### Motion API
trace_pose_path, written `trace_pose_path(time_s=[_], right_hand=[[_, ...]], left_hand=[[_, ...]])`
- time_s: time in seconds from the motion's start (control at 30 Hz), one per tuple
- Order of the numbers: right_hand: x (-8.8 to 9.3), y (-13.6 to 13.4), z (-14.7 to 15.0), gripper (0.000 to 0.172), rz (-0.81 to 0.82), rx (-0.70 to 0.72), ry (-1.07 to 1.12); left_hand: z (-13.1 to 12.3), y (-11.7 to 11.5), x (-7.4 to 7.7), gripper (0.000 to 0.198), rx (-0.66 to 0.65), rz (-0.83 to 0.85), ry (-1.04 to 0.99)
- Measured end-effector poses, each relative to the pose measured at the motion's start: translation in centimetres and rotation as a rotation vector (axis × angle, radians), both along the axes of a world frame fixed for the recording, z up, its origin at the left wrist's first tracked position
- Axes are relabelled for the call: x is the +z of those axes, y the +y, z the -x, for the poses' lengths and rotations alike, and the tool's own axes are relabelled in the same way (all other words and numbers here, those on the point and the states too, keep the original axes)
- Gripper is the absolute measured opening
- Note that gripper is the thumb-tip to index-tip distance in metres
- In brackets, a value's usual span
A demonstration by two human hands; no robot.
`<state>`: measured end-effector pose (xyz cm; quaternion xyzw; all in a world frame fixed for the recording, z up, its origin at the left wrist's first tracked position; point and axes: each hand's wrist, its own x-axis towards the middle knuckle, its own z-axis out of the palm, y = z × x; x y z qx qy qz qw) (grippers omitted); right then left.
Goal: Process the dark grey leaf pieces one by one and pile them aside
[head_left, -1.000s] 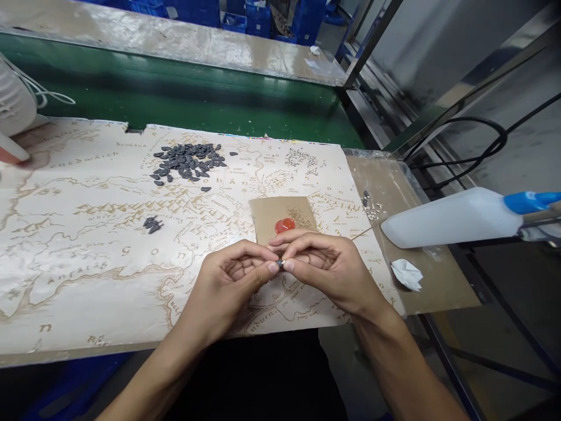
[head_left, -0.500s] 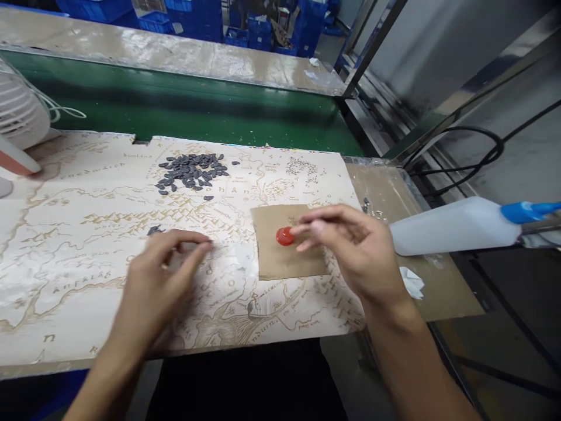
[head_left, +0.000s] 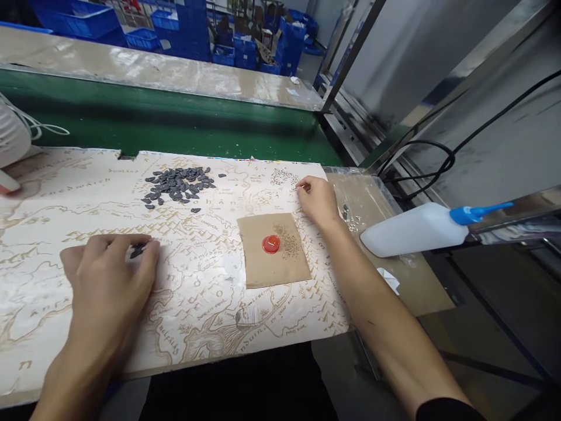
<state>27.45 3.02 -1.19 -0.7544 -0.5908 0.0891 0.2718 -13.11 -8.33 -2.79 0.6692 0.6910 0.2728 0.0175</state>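
Observation:
A printed parchment-style map sheet [head_left: 205, 292] covers the work table. My left hand [head_left: 105, 278] rests on it, its fingers and thumb around a small group of dark grey seed-shaped pieces [head_left: 137, 251]. A larger heap of the same pieces [head_left: 177, 186] lies further back. My right hand [head_left: 318, 202] sits at the sheet's far right, its curled fingertips next to a patch of printed or scattered specks [head_left: 283, 178]. Between my hands lies a brown cardboard square [head_left: 274, 269] bearing a glossy red blob [head_left: 271, 244] and fine dark specks.
Right of the sheet, a tan board [head_left: 385, 204] holds pale crumbs and crumpled white paper [head_left: 388, 279]. A white squeeze bottle with a blue nozzle [head_left: 412, 231] points left above it. Behind lies a green conveyor belt [head_left: 153, 120]; a white fan [head_left: 11, 131] stands left, with blue crates [head_left: 184, 29] beyond.
My hands have moved apart from their pinch above the cardboard. The left now lies over the small dark group, and the right has gone to the sheet's far right. The view has tilted upward.

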Motion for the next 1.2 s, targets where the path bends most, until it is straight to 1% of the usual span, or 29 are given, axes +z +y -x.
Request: trace_pose_path(time_s=[0.1, 0.17, 0.27, 0.37, 0.47, 0.53, 0.7, 0.77, 0.83, 0.93, 1.0, 1.13, 1.2], right_hand=[[0.1, 0.5, 0.0, 0.022, 0.019, -0.008, -0.039], [0.1, 0.8, 0.0, 0.019, 0.041, -0.01, -0.056], [0.2, 1.1, 0.2, 0.017, 0.077, -0.009, -0.072], [0.5, 1.2, 0.3, 0.017, 0.119, -0.01, -0.085], [1.2, 1.1, 0.3, 0.013, 0.168, -0.016, -0.105], [1.6, 1.2, 0.3, 0.011, 0.195, -0.018, -0.12], [1.9, 1.2, 0.3, 0.019, 0.216, 0.01, -0.143], [1.8, 1.2, 0.2, 0.019, 0.211, 0.028, -0.136], [1.6, 1.1, 0.0, 0.019, 0.192, 0.039, -0.121], [1.2, 1.0, -0.2, 0.019, 0.144, 0.041, -0.092], [0.9, 1.0, -0.2, 0.017, 0.122, 0.046, -0.069], [0.5, 1.5, 0.3, 0.011, 0.116, 0.048, -0.054], [0.5, 1.7, 0.4, 0.013, 0.121, 0.047, -0.064]], left_hand=[[-1.6, 1.6, 0.0, 0.043, -0.068, -0.037, 0.054], [-3.2, 3.0, 0.2, 0.045, -0.123, -0.017, 0.074], [-5.4, 5.5, 0.5, 0.047, -0.145, 0.018, 0.112], [-6.3, 7.4, 0.7, 0.044, -0.149, 0.044, 0.142], [-6.3, 8.3, 0.9, 0.04, -0.164, 0.076, 0.136], [-6.1, 8.4, 1.0, 0.037, -0.174, 0.09, 0.131], [-5.9, 8.2, 1.0, 0.02, -0.209, 0.099, 0.065], [-6.0, 7.8, 1.3, 0.015, -0.239, 0.138, -0.011], [-6.2, 7.2, 1.8, 0.013, -0.256, 0.203, -0.13], [-6.8, 6.1, 2.6, 0.019, -0.26, 0.269, -0.296], [-7.4, 5.5, 2.9, 0.024, -0.28, 0.279, -0.359], [-9.0, 4.9, 2.6, 0.019, -0.364, 0.308, -0.448], [-9.7, 4.8, 2.2, 0.017, -0.398, 0.328, -0.502]])
